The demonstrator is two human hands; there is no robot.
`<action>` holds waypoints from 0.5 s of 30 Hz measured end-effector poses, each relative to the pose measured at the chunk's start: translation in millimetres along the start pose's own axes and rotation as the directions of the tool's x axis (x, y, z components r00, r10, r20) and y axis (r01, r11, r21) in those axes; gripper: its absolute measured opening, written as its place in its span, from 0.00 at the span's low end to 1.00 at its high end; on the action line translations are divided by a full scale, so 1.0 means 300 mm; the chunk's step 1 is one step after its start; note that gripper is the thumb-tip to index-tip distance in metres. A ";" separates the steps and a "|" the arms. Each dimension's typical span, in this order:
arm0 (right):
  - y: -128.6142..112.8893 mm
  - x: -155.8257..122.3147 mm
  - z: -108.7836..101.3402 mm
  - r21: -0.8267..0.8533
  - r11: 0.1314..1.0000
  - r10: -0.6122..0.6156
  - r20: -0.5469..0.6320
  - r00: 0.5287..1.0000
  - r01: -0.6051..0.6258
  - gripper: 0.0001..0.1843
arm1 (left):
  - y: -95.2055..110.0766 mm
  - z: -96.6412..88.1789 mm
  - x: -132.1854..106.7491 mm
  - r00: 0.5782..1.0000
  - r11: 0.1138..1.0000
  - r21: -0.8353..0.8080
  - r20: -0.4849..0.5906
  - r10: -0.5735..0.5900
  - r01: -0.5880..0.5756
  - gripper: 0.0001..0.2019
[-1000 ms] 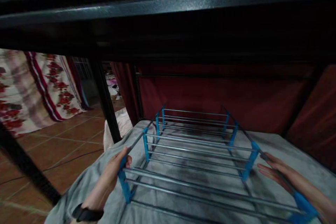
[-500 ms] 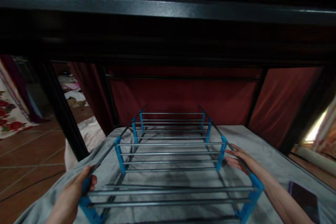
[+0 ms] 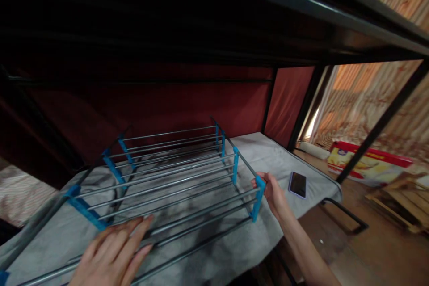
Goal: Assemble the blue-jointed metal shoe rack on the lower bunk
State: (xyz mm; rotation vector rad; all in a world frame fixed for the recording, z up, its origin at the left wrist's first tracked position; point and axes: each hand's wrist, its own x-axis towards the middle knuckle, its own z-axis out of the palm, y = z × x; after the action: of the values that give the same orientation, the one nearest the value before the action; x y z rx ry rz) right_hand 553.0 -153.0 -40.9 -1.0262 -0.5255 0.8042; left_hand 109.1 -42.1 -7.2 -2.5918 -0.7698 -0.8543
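A rack (image 3: 174,184) of grey metal tubes with bright blue plastic connectors lies on the grey cloth. My left hand (image 3: 110,250) is over the near crossbars, its fingers stretched out and the thumb apart, lying across the tubes rather than wrapped round them. At the rack's near right corner, a blue connector (image 3: 258,196) joins several tubes. Just beside it my right hand (image 3: 273,192) is closed on the rack's side tube, with the fingers curled in behind the connector. Part of the near crossbars is hidden beneath my left hand.
A phone (image 3: 297,184) lies on the grey cloth (image 3: 258,152) to the right. Overhead runs a dark metal bed frame (image 3: 301,13); a dark red curtain (image 3: 187,100) hangs behind. On the floor at right are a red-and-yellow box (image 3: 368,165) and a wooden crate (image 3: 398,201).
My view has swung right. My left hand has left the left side tube and is now over the near crossbars. My right hand has come back along its side tube to the near corner.
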 end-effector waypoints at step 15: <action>0.064 0.014 0.068 -0.188 0.982 -0.063 -0.286 0.956 0.008 0.23 | 0.099 0.136 0.131 0.975 0.988 -0.151 0.210 0.075 -0.043 0.23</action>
State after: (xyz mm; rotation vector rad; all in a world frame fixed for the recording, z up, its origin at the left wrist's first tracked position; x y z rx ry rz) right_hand 534.4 -133.3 -49.3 -1.2796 -0.3683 0.5648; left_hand 171.5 -32.9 -18.0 -2.8563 -0.7051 -0.6416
